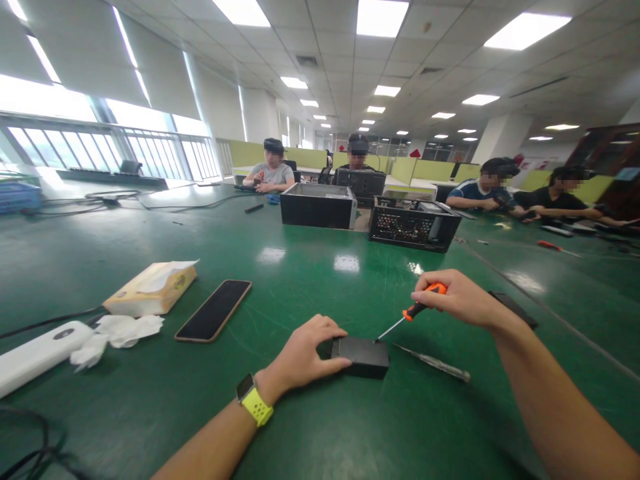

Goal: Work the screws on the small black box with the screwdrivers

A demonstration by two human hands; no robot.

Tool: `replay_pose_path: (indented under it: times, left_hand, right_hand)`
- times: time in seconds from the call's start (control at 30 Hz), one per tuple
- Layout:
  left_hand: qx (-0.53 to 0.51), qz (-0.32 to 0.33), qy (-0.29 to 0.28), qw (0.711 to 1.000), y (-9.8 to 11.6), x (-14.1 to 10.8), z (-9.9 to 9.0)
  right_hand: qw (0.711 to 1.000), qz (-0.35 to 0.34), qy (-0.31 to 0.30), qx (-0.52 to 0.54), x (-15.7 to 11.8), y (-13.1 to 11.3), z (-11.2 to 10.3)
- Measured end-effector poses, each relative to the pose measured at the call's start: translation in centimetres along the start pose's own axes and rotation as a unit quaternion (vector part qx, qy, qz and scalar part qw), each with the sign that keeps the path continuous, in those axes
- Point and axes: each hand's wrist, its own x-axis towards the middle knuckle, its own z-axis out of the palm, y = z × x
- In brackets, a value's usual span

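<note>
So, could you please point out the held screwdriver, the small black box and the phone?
Held screwdriver (413,311), head view: lower handle.
Small black box (365,351), head view: top face.
Phone (214,311), head view: dark screen.

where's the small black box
The small black box sits low, just right of centre in the head view, its left end in the left hand, the orange screwdriver tip-down at its top.
</note>
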Motion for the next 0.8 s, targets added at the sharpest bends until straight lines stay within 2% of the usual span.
replay_pose_path:
  times: [0.3, 0.8]
  left_hand:
    - [0.019, 0.011, 0.010, 1.000, -0.1, -0.1, 0.1]
    - [-0.012, 0.014, 0.010, 1.000, -0.2, -0.1, 0.0]
  right_hand:
    - [1.000, -0.013, -0.003, -0.015, -0.2, -0.8, 0.1]
    - [0.999, -0.022, -0.019, -0.029, -0.5, -1.0, 0.0]
